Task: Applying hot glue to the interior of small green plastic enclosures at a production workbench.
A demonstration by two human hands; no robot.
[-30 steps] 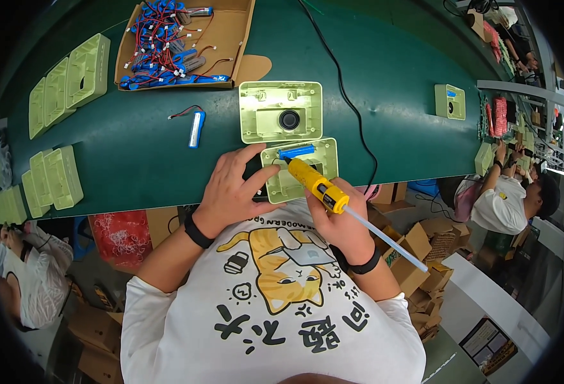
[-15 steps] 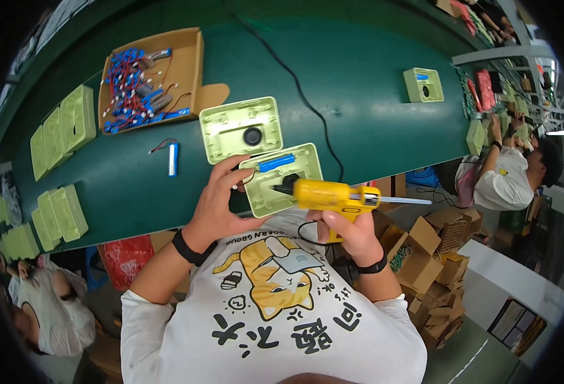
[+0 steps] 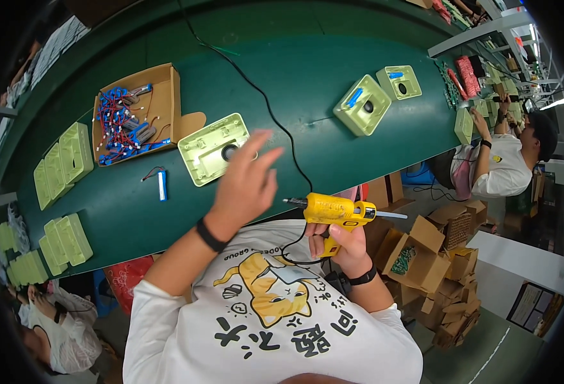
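My right hand (image 3: 347,246) grips the handle of a yellow hot glue gun (image 3: 328,208) with a glue stick out of its back end. Its dark nozzle points left, over the table's near edge. My left hand (image 3: 243,189) is raised with its fingers spread and holds nothing. Just beyond it lies a pale green plastic shell (image 3: 198,157) with a black round part (image 3: 228,152), partly covered by the fingers. Farther right stands a green shell (image 3: 348,115) with a blue battery (image 3: 355,97) inside, beside another such shell (image 3: 411,93).
A cardboard box (image 3: 175,105) of wired blue batteries stands at the left, with a loose battery (image 3: 162,185) in front. Stacked green shells (image 3: 70,240) line the left end. A black cable (image 3: 262,96) crosses the green table (image 3: 333,57). Co-workers sit at both sides.
The shell with the battery has left my left hand and now stands farther right. My left hand is raised and spread. The glue gun has moved slightly left and down, still in my right hand.
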